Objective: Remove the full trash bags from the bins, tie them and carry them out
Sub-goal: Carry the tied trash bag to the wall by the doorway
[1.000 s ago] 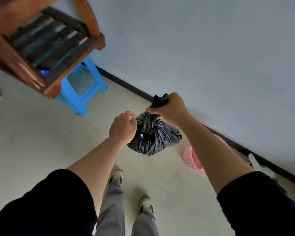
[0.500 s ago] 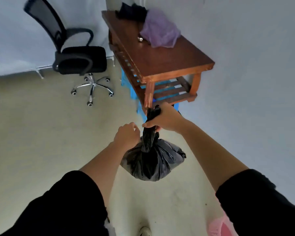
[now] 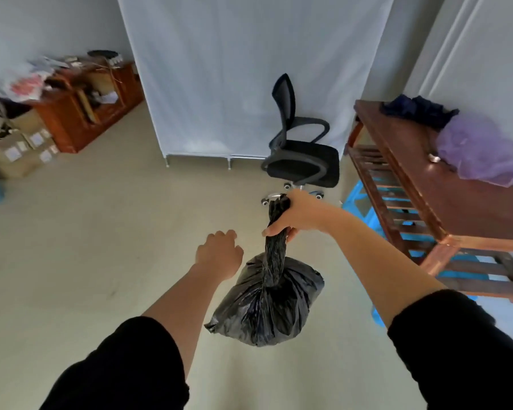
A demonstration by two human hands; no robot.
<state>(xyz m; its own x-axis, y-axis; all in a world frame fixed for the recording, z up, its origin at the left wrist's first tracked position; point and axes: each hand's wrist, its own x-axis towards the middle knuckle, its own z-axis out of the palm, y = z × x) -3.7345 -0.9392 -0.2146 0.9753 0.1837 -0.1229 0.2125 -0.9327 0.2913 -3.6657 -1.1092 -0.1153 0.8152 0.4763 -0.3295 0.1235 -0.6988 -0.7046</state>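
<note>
Your right hand [image 3: 301, 214] gripped the twisted neck of the black trash bag [image 3: 267, 303]; the bag hung clear of the floor [image 3: 101, 232], its neck knotted just above the bulge. Your left hand [image 3: 219, 255] sat just left of the neck, not touching it, fingers loosely curled, holding nothing. A black office chair [image 3: 302, 161] stood ahead, in front of a white fabric screen [image 3: 249, 69]. On the right was a wooden table [image 3: 456, 208] with a purple cloth [image 3: 480, 152] and a dark cloth [image 3: 418, 110] on top. A wooden cabinet [image 3: 92, 108] and cardboard boxes [image 3: 21, 149] were far left.
</note>
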